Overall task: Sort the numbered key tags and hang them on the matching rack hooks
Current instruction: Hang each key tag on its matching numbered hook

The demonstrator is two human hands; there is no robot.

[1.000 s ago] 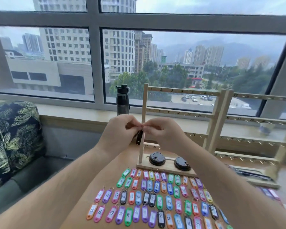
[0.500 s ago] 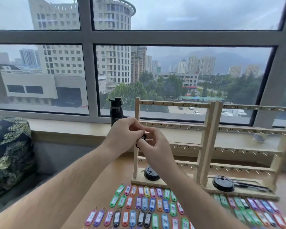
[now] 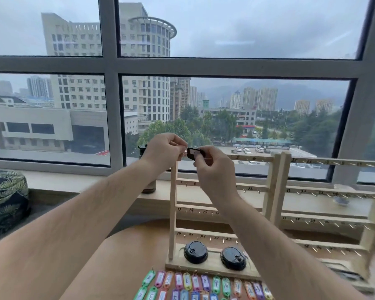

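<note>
A black key tag [image 3: 193,153] with a white label is held level at the top left corner of the left wooden rack [image 3: 173,204]. My right hand [image 3: 212,167] pinches the tag's body. My left hand [image 3: 164,153] pinches at the tag's ring end, by the rack's top rail. The ring itself is hidden by my fingers. Rows of coloured numbered key tags [image 3: 195,283] lie on the wooden table [image 3: 126,252] in front of the rack. Each rack rail carries small hooks with handwritten numbers.
A second wooden rack [image 3: 329,215] stands to the right of the first. Two black round lids [image 3: 195,252] lie on the left rack's base. A dark bottle [image 3: 148,182] stands on the windowsill behind my left hand. A leaf-patterned cushion [image 3: 4,198] is at the left.
Both hands have risen from the rack's middle rails to its top rail, carrying the black tag. The tag now lies level between the hands. My view has tilted upward.
</note>
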